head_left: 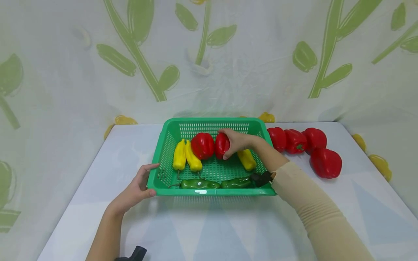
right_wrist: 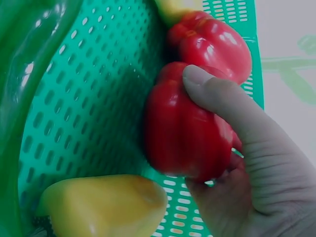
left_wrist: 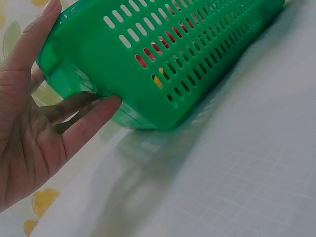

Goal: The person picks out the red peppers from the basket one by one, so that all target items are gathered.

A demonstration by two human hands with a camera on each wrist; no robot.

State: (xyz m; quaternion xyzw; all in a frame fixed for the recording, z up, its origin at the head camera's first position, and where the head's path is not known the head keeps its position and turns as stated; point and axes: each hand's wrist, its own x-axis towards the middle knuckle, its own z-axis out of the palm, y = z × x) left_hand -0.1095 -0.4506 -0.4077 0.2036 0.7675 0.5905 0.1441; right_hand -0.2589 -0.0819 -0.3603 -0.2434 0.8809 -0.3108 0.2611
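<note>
My right hand [head_left: 238, 141] grips a red bell pepper [right_wrist: 182, 128] inside the green plastic basket [head_left: 215, 192], with the thumb across its side and the other fingers partly hidden behind it. A second red bell pepper [head_left: 202, 145] lies just left of it. My left hand [head_left: 138, 186] spans the basket's front left corner, its fairly straight fingers touching the outside. Two long yellow peppers [head_left: 179, 156] lie at the basket's left, another yellow pepper [head_left: 247, 160] at the right under my forearm. Along the front wall lie two long green peppers [head_left: 200, 184].
Several red bell peppers [head_left: 326, 162] lie on the white table [head_left: 359, 203] right of the basket. A pale cloth wall with printed leaves [head_left: 222, 35] stands behind the table. A black strap piece [head_left: 262, 178] sits at my right wrist.
</note>
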